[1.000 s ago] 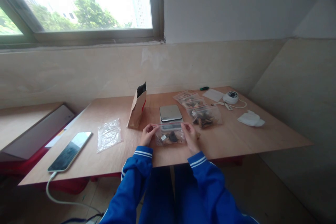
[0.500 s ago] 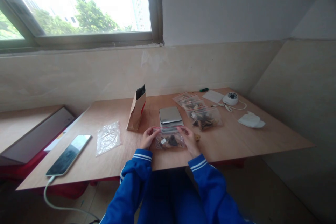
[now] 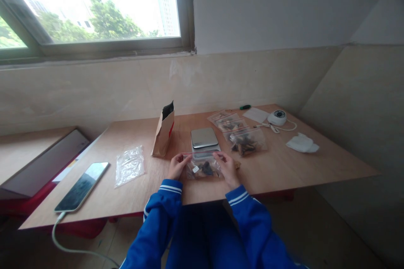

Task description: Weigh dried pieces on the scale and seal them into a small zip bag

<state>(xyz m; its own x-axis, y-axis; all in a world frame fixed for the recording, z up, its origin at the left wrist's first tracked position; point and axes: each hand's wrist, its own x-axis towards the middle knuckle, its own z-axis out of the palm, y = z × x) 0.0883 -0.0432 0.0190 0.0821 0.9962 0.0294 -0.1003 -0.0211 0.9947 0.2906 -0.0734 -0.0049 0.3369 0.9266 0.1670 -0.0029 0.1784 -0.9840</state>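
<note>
A clear zip bag (image 3: 204,169) with a red-edged top holds dark pieces and a small white label or packet. My left hand (image 3: 177,165) pinches its top left corner. At the top right corner, my right hand (image 3: 227,168) is closed on the same bag. Just behind the bag stands a small kitchen scale (image 3: 204,138) with a silver platform, its front partly covered by the bag. Beside my right hand lies a small yellowish-brown piece (image 3: 237,164), partly hidden.
Left of the scale stands an open brown paper bag (image 3: 163,132). A clear plastic bag (image 3: 129,166) and a phone (image 3: 82,187) with a cable lie farther left. Several filled zip bags (image 3: 248,142), a white camera-like device (image 3: 277,118) and crumpled white tissue (image 3: 302,143) are on the right.
Both hands keep hold of the zip bag's top, with barely any shift. The whole view has moved very slightly.
</note>
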